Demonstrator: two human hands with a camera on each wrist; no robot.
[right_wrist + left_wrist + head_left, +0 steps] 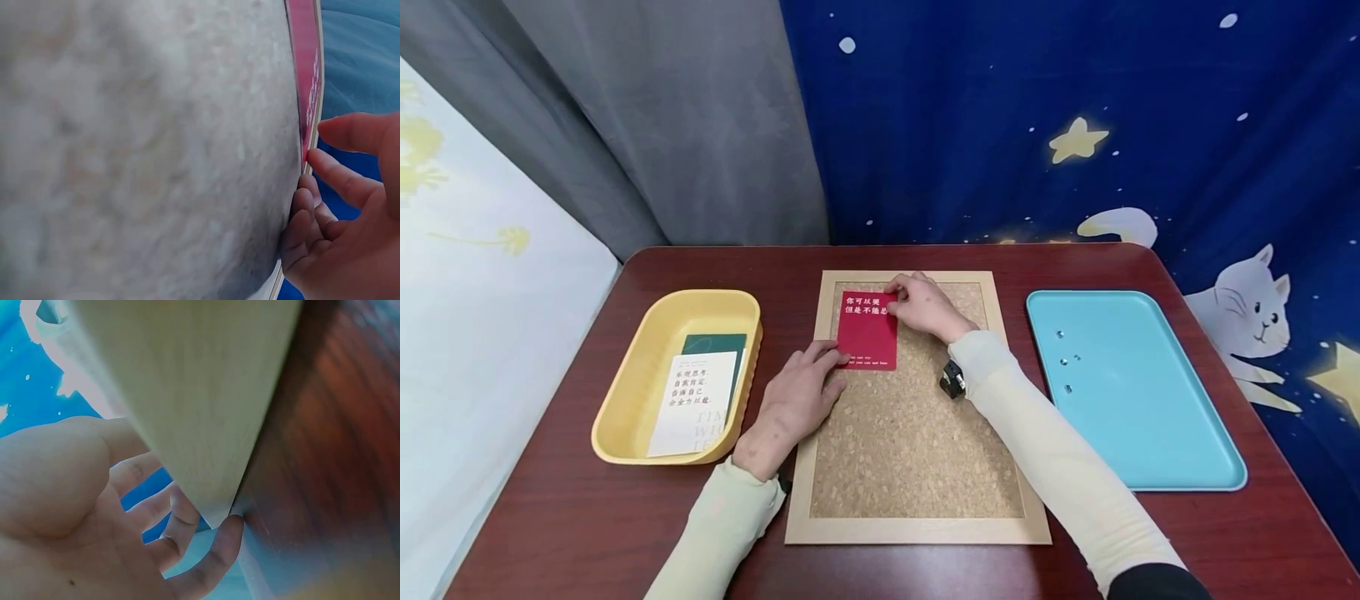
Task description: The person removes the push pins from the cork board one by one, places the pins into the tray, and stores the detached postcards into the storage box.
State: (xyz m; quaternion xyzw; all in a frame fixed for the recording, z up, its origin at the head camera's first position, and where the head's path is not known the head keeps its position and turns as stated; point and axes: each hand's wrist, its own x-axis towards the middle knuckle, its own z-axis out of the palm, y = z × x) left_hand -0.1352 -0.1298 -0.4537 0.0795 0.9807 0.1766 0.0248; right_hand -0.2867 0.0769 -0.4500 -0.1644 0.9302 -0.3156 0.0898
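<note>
A red card (867, 340) with white lettering lies on the upper left of a wood-framed cork board (917, 450). At its lower left corner, the fingertips of my left hand (797, 390) touch the card, and the palm hangs over the frame's left side. My right hand (928, 307) is at the card's upper right corner, thumb and index finger extended onto it with a small gap between them. In the right wrist view, the other fingers of this hand (350, 225) are bent over the cork (156, 150). No pin can be made out between its fingertips.
Left of the board stands a yellow basket (625, 392) with a white card (696, 408) and a dark green card (730, 343) inside. To the right, a light blue tray (1150, 417) holds several small clear pieces (1063, 362). Curtains hang behind the table.
</note>
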